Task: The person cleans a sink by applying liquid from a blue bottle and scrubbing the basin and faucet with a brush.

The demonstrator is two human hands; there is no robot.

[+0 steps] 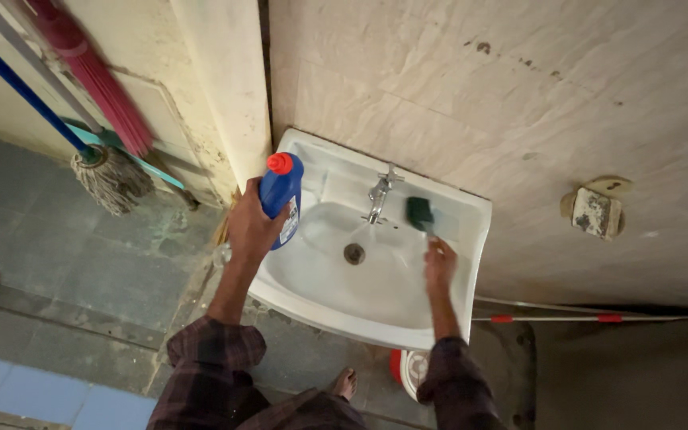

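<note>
At frame centre, your left hand [250, 227] grips the blue plastic cleaner bottle with a red cap [281, 193] over the white ceramic washbasin [471, 215]. Your right hand [439, 267] holds a dark green scrub brush [420, 213] beside the metal tap [379, 191]. You're mid-scrub, I judge; next calls for working the brush across the bowl.

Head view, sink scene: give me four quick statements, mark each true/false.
1. The left hand holds a blue bottle with a red cap. True.
2. The right hand is empty. False: it holds a dark green brush by its handle.
3. The brush head is over the white sink, right of the tap. True.
4. The mop lies inside the sink. False: it leans by the wall to the left.
</note>
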